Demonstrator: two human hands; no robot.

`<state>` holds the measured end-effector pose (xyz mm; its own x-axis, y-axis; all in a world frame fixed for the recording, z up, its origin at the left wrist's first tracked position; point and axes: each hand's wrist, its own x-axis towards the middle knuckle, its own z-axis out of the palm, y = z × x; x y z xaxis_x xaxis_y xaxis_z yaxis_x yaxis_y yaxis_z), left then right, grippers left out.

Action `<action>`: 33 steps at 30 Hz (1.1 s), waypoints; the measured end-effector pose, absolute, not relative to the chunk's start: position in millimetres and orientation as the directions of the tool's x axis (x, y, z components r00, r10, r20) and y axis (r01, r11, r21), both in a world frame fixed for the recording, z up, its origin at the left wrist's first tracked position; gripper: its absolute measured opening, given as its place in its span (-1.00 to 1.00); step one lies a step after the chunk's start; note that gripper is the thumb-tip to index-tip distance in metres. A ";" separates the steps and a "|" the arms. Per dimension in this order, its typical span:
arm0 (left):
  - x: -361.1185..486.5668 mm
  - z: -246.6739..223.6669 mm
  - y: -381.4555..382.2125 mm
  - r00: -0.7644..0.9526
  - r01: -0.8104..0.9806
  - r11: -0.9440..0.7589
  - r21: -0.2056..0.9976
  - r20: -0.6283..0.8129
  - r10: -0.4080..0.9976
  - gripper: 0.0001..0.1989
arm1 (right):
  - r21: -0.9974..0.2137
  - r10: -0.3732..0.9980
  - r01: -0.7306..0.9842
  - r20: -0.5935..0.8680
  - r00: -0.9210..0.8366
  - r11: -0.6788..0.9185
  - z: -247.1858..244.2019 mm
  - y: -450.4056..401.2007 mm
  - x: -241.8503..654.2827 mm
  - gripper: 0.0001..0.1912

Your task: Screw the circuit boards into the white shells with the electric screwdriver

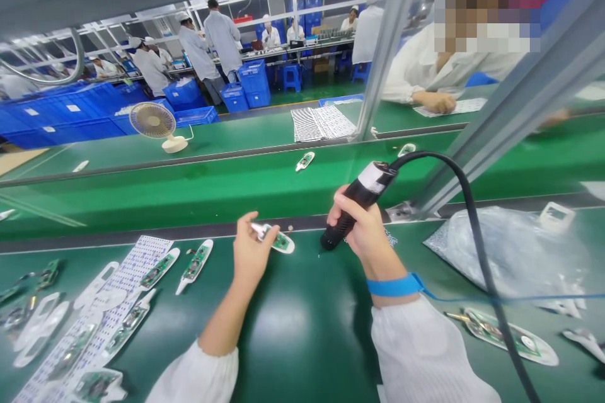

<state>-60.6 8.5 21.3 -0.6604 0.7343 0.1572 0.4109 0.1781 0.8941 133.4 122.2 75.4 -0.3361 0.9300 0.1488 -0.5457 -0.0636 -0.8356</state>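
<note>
My left hand [251, 249] holds a white housing with a green circuit board [282, 242] between thumb and fingers, above the green table near the belt's edge. A black corded electric screwdriver [355, 204] is gripped in my right hand [366, 227], tilted with its tip end down and to the left. A blue wrist strap [394, 286] circles my right wrist. The tool's tip is apart from the held housing. Left of my left hand, another white housing with a board [195, 266] lies on the table.
Several housings and a dotted sheet [154, 252] lie at left. At right are a plastic bag [505, 252] and a housing with a board [513, 334]. Beyond runs a green belt [227, 186] carrying parts. A metal post [501, 101], a fan [154, 121] and a person's hand [437, 102] are farther off.
</note>
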 end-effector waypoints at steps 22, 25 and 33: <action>-9.1 8.6 -7.0 -0.068 0.773 -0.190 0.605 0.377 0.924 -0.97 | -0.819 0.846 -0.572 0.336 -0.413 0.047 104.0 101.0 133.2 -0.90; -9.2 7.4 -5.7 -0.049 0.770 -0.206 0.604 0.377 0.925 -0.93 | -0.825 0.843 -0.562 0.341 -0.416 0.056 103.8 100.8 132.7 -0.91; -18.7 13.3 -7.6 0.016 0.766 -0.220 0.604 0.325 0.946 -0.83 | -0.848 0.842 -0.526 0.331 -0.426 0.067 105.7 98.9 130.4 -0.90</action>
<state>-18.7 -7.6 13.3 0.0156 0.9457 0.3246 0.7665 -0.2198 0.6035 130.4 98.9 105.7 -0.4261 0.8420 0.3310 -0.5265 0.0667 -0.8476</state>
